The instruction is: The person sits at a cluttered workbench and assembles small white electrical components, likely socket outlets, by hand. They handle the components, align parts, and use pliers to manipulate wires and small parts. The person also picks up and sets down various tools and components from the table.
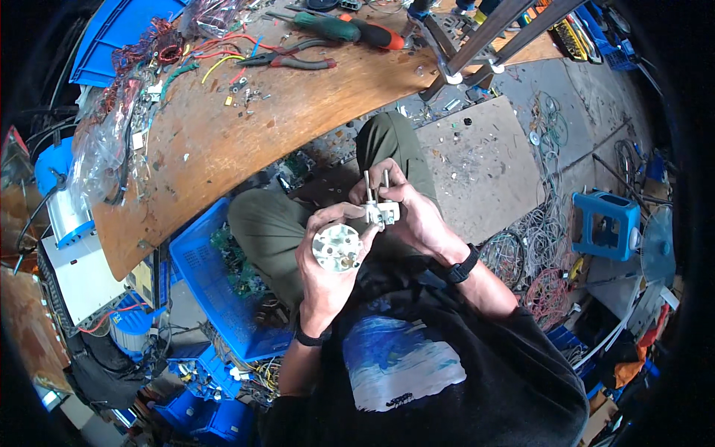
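Observation:
In front of my lap, my left hand [319, 289] is closed around a round white plastic shell [333, 240], its open face up with posts and holes inside. Close beside it, my right hand [423, 225] pinches a small white electrical plug core [387, 212]. Two metal pins stick up from this core, and metal terminals show on its near side. The left fingertips reach against the core's left side; whether they grip it too is hard to make out.
Pliers [298, 62] and screwdrivers with green [324, 27] and red-black handles [378, 36] lie on the wooden bench [223, 141]. A blue basket [190, 261] holding green circuit boards [234, 268] stands left of my legs. Cable tangles [547, 294] and a blue frame [607, 227] are at right.

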`<state>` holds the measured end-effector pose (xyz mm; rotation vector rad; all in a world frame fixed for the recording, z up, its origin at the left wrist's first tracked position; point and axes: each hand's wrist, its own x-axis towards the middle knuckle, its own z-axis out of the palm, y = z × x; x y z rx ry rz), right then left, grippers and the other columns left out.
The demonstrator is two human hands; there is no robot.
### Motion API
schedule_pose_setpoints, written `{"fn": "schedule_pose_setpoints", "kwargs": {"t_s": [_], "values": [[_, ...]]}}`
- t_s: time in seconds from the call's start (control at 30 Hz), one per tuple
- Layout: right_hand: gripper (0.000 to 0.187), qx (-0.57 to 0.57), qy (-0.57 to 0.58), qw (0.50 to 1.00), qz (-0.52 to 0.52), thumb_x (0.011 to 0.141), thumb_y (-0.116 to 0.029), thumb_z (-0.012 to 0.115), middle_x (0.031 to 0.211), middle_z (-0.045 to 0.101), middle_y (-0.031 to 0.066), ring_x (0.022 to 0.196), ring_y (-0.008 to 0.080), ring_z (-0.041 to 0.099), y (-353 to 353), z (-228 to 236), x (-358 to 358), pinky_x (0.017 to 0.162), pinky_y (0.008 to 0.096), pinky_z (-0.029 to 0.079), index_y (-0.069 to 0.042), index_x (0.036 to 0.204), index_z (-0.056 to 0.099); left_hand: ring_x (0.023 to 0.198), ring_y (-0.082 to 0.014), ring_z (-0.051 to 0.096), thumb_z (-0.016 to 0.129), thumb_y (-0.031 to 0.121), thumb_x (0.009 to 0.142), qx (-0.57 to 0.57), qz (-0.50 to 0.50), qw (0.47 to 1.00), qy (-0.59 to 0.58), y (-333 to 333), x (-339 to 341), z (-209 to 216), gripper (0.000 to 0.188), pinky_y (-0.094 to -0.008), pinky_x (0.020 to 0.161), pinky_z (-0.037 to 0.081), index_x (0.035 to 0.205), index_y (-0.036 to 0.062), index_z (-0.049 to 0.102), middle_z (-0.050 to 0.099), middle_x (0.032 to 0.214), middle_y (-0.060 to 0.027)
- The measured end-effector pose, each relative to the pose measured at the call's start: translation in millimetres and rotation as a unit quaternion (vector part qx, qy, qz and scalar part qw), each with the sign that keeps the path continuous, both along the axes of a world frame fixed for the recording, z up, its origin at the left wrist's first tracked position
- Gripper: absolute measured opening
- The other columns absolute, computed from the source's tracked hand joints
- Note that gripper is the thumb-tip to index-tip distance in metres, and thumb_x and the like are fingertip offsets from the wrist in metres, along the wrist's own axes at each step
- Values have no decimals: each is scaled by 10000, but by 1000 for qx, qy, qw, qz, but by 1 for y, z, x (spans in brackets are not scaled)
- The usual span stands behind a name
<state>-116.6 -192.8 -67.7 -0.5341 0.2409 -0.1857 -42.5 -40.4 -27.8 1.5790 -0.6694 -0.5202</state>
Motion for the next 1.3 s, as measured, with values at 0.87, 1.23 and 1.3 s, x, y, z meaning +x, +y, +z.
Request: {"fn": "schedule_pose_setpoints", "kwargs": {"t_s": [0.87, 1.23, 1.3], "values": [[537, -23, -45, 998, 33, 1019, -185, 648, 1356, 604, 149, 1287, 249, 570, -6, 4, -17, 1104, 414, 420, -84, 1470, 373, 1106, -198, 655, 793, -84, 851, -39, 35, 998, 26, 2, 5, 0, 367, -369, 994, 556, 1154, -9, 599, 682, 1162, -116], [561, -37, -29, 998, 47, 1010, -173, 670, 1326, 600, 65, 1251, 172, 563, -8, 5, -16, 1062, 345, 439, -55, 1483, 391, 1023, -154, 659, 799, -38, 869, 17, 48, 999, -6, 5, 4, -1, 335, -318, 910, 545, 1144, -9, 609, 686, 1165, -95], [561, -51, -34, 997, 42, 1010, -153, 670, 1333, 596, 65, 1253, 172, 563, -8, 3, -15, 1071, 344, 441, -50, 1483, 388, 1025, -150, 654, 788, -39, 878, 3, 61, 998, -5, 3, 2, 0, 335, -311, 904, 534, 1158, -10, 607, 684, 1171, -91]]}}
